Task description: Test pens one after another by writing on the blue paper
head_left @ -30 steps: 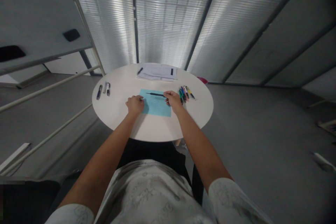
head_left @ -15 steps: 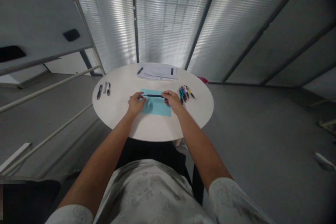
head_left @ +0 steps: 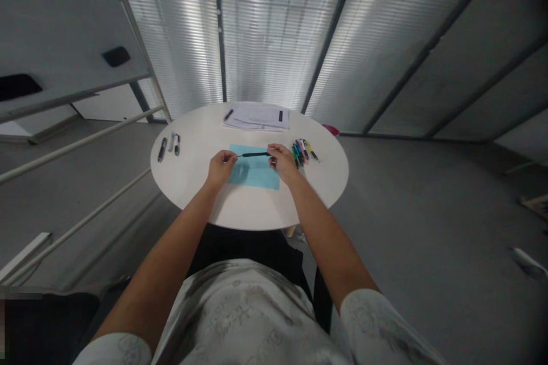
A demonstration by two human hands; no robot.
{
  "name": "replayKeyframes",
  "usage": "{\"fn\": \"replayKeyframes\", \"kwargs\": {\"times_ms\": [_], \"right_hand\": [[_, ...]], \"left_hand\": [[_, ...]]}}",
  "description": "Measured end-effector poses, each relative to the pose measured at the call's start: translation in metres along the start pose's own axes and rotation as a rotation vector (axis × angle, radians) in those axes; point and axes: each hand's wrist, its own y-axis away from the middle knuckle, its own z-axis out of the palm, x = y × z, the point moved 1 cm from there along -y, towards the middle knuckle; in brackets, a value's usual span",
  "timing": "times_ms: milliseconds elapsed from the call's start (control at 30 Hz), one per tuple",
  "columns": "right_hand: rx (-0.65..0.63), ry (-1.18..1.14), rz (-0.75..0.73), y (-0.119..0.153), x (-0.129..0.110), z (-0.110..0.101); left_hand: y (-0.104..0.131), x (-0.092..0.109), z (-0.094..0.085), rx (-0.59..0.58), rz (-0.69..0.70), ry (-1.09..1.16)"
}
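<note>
A slim black pen (head_left: 254, 154) is held level above a sheet of light blue paper (head_left: 261, 179) on the round table. Its thin left end is pinched between the fingertips of my left hand (head_left: 221, 166). At the thicker right end, the thumb and fingers of my right hand (head_left: 281, 161) close around it. Several coloured pens and markers (head_left: 305, 149) lie in a bunch just right of my right hand. Whether the thin end is a tip or a separate refill is too small to tell.
A white round table (head_left: 257, 214) stands in front of me. Stacked papers (head_left: 257, 117) with dark items on top lie at its far side. Several markers (head_left: 162, 149) rest at the left. A whiteboard on a frame (head_left: 64, 23) stands left, and blinds (head_left: 265, 40) hang behind.
My left fingers have closed onto the pen's thin end, where they were slightly spread around it before. My right hand and the pen have shifted a little to the right.
</note>
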Motion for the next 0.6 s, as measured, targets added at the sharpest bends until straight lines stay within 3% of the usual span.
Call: {"fn": "replayKeyframes", "kwargs": {"times_ms": [333, 600], "right_hand": [[0.193, -0.129, 0.035, -0.007, -0.003, -0.009], [0.408, 0.105, -0.068, -0.012, 0.000, -0.018]], "left_hand": [[-0.007, -0.012, 0.003, 0.065, -0.080, 0.241], [-0.010, -0.013, -0.002, 0.203, -0.174, 0.271]]}}
